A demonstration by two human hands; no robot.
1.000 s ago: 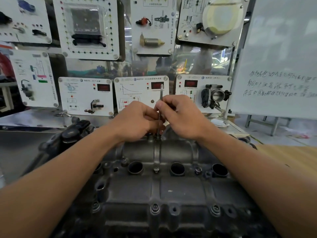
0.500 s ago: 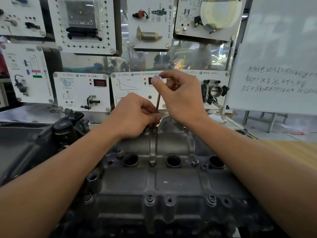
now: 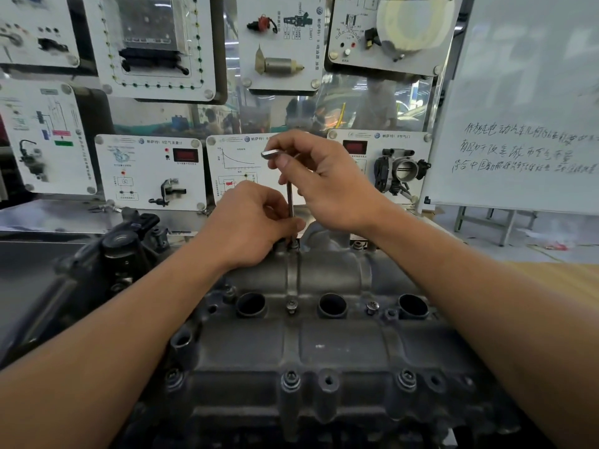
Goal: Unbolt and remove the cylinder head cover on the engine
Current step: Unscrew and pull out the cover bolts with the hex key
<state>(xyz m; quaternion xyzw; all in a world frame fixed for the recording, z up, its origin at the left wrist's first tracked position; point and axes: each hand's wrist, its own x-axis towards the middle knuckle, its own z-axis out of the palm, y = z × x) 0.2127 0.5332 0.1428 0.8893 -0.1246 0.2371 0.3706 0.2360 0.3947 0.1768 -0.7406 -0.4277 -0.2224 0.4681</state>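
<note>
The dark grey cylinder head cover (image 3: 324, 348) fills the lower middle, with three round plug wells and several bolts along its rows. An L-shaped hex key (image 3: 289, 196) stands upright in a bolt (image 3: 293, 245) at the cover's far edge. My left hand (image 3: 256, 225) pinches the key's shaft low down, just above the bolt. My right hand (image 3: 327, 179) holds the key's short top arm between thumb and fingers. A centre bolt (image 3: 291, 304) sits between two wells.
White training panels (image 3: 149, 171) with sensors hang behind the engine. A throttle body (image 3: 400, 170) is mounted at right of them. A whiteboard (image 3: 525, 124) with handwriting stands at far right. A black component (image 3: 129, 241) sits at the engine's left end.
My right hand has climbed from the shaft to the key's bent top end and turned it. My left hand stays low on the shaft at the bolt.
</note>
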